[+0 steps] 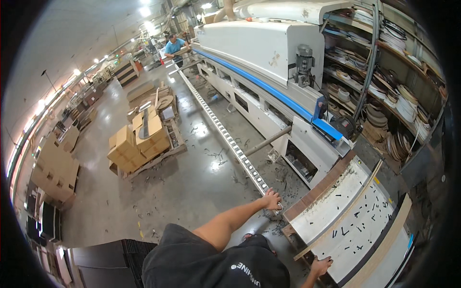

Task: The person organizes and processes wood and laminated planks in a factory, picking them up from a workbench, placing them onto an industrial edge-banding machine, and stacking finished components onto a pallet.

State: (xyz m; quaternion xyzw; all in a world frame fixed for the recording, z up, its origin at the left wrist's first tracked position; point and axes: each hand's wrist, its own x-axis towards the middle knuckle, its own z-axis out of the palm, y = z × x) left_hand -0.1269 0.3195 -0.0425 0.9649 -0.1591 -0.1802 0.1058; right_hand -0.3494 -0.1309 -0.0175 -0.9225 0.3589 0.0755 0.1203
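Observation:
A long, narrow roller rail (222,126) runs from beside the machine down toward me. My left hand (272,199) is at its near end, with the fingers curled over the end piece. To the lower right, my right hand (321,265) rests on the near edge of a white-topped table (343,240), thumb and fingers apart and nothing visible in them. Scattered over that table top are many small black offcuts (357,228). A thin wooden strip (331,228) lies lengthwise across it, and a dark-edged board (384,245) lies along the far right side.
A long white machine (249,45) with a blue rail stands ahead. Behind it, shelves (384,53) hold coils of banding. Cardboard boxes (139,139) sit on a pallet at left. Dark stacked panels (101,261) stand at lower left. A person in blue (174,47) is at the machine's far end.

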